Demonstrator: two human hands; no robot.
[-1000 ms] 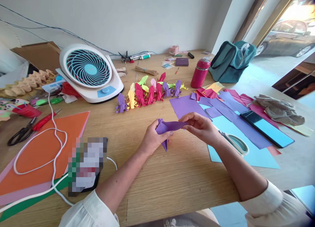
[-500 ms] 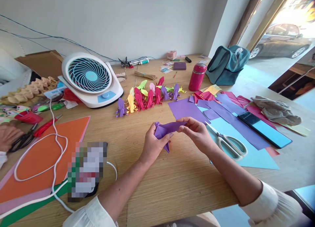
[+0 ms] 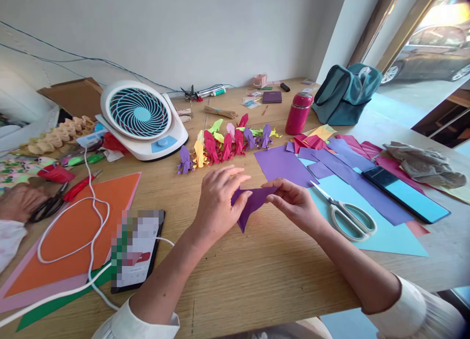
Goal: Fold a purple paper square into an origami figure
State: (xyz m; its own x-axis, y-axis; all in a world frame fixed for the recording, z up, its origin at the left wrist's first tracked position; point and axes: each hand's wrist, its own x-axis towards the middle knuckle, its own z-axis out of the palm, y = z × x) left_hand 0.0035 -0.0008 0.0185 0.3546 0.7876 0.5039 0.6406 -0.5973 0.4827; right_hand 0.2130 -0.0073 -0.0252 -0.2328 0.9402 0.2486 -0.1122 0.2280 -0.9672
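A folded piece of purple paper (image 3: 253,202) is held up over the wooden table, one point hanging down and another reaching right. My left hand (image 3: 220,202) is at its left end, thumb on the near face and fingers raised and spread behind. The right tip of the paper is pinched between thumb and fingers of my right hand (image 3: 293,203). Beyond my hands stand small folded paper figures (image 3: 227,144) in purple, yellow, red, pink and green. To the right, scissors (image 3: 348,214) lie on a light blue sheet (image 3: 396,241), near purple sheets (image 3: 282,165).
At the back left stands a white fan (image 3: 143,118). A phone (image 3: 137,251) with a cable and orange paper (image 3: 73,231) lie left. Another person's hand (image 3: 22,202) rests at the far left. A red bottle (image 3: 299,114), teal bag (image 3: 345,96) and dark phone (image 3: 404,192) are right.
My left hand has loosened, its fingers lifting and spreading from the purple paper. The paper has opened out into a wider shape. Another person's hand shows more at the far left.
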